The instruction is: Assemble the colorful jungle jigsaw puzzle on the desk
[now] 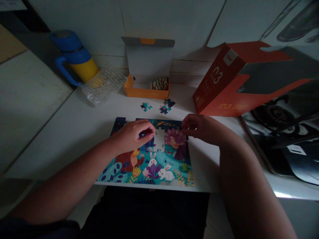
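A partly assembled jigsaw puzzle (pixel 161 166) with rabbits, a peacock and plants lies near the counter's front edge. White counter shows through a gap in its upper middle and a smaller one at its upper left. Above the puzzle, my left hand (pixel 136 134) has thumb and fingertips closed together beside the middle gap; what they hold, if anything, is too small to make out. At the upper right edge, my right hand (pixel 199 127) pinches at a puzzle piece (pixel 183 132) beside the peacock. Loose puzzle pieces (pixel 146 106) lie beyond the puzzle.
An open orange box (pixel 147 93) holding more pieces stands against the wall. Clear plastic wrap (pixel 99 88) and a blue-yellow jug (pixel 79 61) are at the left. A large red box (pixel 224 89) leans at the right, beside a gas stove (pixel 276 116).
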`<action>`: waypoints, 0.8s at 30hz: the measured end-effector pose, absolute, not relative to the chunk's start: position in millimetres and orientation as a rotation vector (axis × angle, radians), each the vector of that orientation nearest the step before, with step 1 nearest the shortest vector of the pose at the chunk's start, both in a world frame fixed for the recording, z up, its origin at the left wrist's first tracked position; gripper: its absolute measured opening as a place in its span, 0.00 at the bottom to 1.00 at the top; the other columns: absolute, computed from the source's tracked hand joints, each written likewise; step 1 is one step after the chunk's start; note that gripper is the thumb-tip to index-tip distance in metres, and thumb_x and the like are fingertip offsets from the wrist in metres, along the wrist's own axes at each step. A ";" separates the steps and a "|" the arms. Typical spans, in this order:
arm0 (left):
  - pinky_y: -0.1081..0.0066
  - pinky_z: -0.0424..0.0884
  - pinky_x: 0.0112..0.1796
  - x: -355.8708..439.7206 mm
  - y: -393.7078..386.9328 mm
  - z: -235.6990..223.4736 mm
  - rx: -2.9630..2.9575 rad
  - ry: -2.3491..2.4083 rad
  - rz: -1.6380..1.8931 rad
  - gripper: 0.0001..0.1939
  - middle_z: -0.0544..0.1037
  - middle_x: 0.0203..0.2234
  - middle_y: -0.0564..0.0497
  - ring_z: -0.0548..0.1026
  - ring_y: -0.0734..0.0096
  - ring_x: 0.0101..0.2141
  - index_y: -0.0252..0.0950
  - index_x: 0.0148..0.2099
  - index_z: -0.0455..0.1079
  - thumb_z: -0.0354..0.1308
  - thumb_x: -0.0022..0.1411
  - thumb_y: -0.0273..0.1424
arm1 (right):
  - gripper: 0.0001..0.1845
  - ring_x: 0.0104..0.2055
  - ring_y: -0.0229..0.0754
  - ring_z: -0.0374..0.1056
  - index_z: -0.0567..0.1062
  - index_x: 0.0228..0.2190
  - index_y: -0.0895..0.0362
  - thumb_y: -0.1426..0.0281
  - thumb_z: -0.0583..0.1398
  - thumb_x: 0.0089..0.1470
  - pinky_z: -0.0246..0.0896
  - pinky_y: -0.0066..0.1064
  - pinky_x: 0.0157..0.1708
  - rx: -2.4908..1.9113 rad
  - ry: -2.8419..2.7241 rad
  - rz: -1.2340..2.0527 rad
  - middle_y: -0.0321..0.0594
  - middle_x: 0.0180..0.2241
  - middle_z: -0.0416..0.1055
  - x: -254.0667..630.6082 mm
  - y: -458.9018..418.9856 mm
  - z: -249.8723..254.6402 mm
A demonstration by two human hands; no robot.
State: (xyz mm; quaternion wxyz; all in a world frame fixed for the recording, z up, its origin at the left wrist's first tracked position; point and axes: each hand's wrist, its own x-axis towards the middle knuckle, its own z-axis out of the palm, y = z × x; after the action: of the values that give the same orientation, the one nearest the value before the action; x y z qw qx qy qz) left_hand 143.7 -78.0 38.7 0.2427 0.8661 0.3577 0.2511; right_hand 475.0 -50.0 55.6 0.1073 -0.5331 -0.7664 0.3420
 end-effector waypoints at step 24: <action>0.62 0.75 0.46 145.8 -78.9 34.6 2.560 0.895 0.495 0.07 0.81 0.39 0.48 0.78 0.65 0.41 0.38 0.42 0.75 0.58 0.76 0.32 | 0.13 0.34 0.44 0.77 0.83 0.42 0.51 0.61 0.70 0.55 0.65 0.33 0.36 -1.695 -2.386 0.807 0.38 0.34 0.82 467.2 -53.9 56.1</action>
State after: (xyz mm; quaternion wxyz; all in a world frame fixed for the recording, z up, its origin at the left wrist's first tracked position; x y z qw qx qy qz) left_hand 145.8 -78.9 34.6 0.1910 0.9115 0.3188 0.1763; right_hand 467.2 -53.9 56.1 0.0529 -0.5576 -0.7848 0.2654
